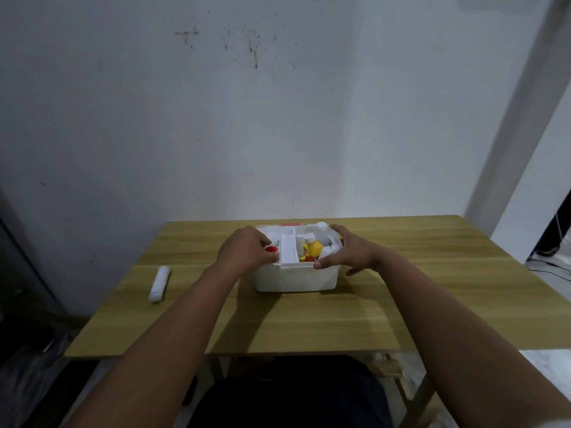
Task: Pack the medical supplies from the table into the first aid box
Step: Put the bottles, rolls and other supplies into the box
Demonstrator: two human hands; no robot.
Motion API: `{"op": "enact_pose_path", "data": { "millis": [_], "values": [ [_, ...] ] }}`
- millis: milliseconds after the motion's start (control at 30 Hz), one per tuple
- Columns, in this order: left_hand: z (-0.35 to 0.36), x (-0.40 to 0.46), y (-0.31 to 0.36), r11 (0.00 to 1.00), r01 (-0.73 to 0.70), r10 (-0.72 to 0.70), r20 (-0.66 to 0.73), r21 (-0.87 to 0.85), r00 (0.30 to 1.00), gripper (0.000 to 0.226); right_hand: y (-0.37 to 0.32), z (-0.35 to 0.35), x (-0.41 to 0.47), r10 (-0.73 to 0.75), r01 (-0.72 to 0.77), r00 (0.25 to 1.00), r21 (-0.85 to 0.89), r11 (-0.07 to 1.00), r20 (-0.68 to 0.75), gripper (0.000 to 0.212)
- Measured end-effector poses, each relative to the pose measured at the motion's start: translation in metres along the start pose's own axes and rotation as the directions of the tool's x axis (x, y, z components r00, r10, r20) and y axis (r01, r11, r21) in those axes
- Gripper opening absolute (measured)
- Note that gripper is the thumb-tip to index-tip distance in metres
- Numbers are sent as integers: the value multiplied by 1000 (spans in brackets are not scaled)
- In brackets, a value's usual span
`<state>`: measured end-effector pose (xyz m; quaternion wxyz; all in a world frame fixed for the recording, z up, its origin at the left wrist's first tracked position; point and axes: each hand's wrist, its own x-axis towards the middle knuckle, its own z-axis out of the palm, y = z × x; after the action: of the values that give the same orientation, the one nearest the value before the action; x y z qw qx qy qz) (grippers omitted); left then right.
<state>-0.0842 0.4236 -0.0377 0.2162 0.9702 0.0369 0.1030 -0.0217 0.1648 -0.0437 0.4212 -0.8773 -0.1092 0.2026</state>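
Head view: both hands [247, 247] [346, 253] grip the white tray [289, 251] atop the first aid box [293, 278]; a bandage roll [159, 283] lies apart, left.

Place: plain home room
Signs: stained white wall [247, 88] at top, wooden table [309, 319] below, cables lower right

Wooden table [432, 304]: white box [293, 278], bandage roll [159, 284].

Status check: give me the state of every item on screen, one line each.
Box: open, upright, partly filled.
Tray: seated in box top, left side.
Yellow bottle: inside box, tilted.
Red cap: at box's left rim, by left hand.
White roll: lying on table, unpacked.
Left hand: on box's left rim.
Right hand: gripping box's right rim.
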Motion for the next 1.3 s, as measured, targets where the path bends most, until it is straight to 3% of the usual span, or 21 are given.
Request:
{"op": "enact_pose_path", "data": {
  "millis": [67,167,300,400,500,667,800,933,1067,1167,1300],
  "values": [
    [-8,-1,-2,992,16,-17,-7,-127,1000,52,0,0,1,0,0,1000,-7,1000,0,126],
    [-24,-3,-18,970,50,-86,-143,-238,986,31,0,1,2,-1,1,1000,-14,1000,0,123],
    [-36,-7,-80,943,328,-330,-212,-45,920,33,-1,1,1,3,-3,1000,-7,1000,-3,121],
    [-36,-18,-137,812,562,-531,-201,158,823,43,0,1,1,0,0,1000,-9,1000,-5,126],
    [-30,-29,-180,745,649,-625,-177,157,760,46,0,0,0,-4,4,1000,-11,1000,-6,125],
    [-26,-32,-176,806,591,-580,-158,35,799,39,-2,1,-4,-2,2,1000,-3,1000,-9,124],
    [-35,-6,-108,878,427,-464,-166,-215,870,27,-3,1,-7,5,-5,1000,-8,1000,-12,124],
    [-38,18,-23,899,263,-329,-144,-349,933,32,-3,1,-8,13,-13,1000,-3,1000,-21,124],
    [-27,21,30,961,147,-177,-110,-235,978,27,-5,7,-8,-1,1,1000,11,1000,-10,121],
    [-9,16,38,986,135,-141,-53,-100,989,24,-8,15,-5,-21,21,1000,24,999,3,119],
    [-5,22,35,993,116,-112,-84,37,990,18,-18,10,2,-41,41,999,2,999,22,125]
  ]
}}
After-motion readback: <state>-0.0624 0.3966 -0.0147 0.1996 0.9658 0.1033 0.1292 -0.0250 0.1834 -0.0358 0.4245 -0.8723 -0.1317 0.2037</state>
